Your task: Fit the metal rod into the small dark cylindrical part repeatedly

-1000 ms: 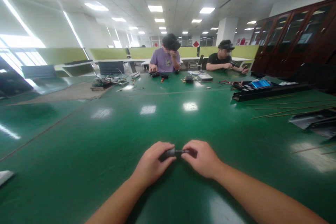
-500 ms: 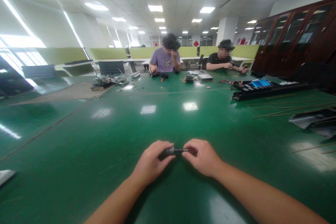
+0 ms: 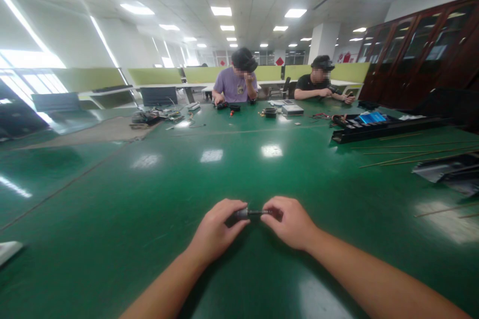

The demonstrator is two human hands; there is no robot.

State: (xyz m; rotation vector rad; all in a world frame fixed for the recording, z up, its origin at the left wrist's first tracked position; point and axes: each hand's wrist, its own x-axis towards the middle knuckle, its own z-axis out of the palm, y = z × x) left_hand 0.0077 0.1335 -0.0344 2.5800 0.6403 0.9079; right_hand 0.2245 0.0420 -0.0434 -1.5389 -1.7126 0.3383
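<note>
Green tabletop (image 3: 164, 184); left hand (image 3: 217, 229) clamped on grey cylinder (image 3: 242, 213), right hand (image 3: 290, 224) pinching thin dark rod (image 3: 256, 212).

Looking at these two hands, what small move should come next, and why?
Probably, the right hand should ease the thin rod away from the grey cylinder, keeping both in line: the left hand grips the cylinder, the right the rod, and the gap between the hands has widened slightly.

One near left hand (image 3: 220, 228), one near right hand (image 3: 290, 222), one grey cylinder (image 3: 243, 213), one dark shaft (image 3: 256, 213), two seated co-workers (image 3: 234, 88)
</note>
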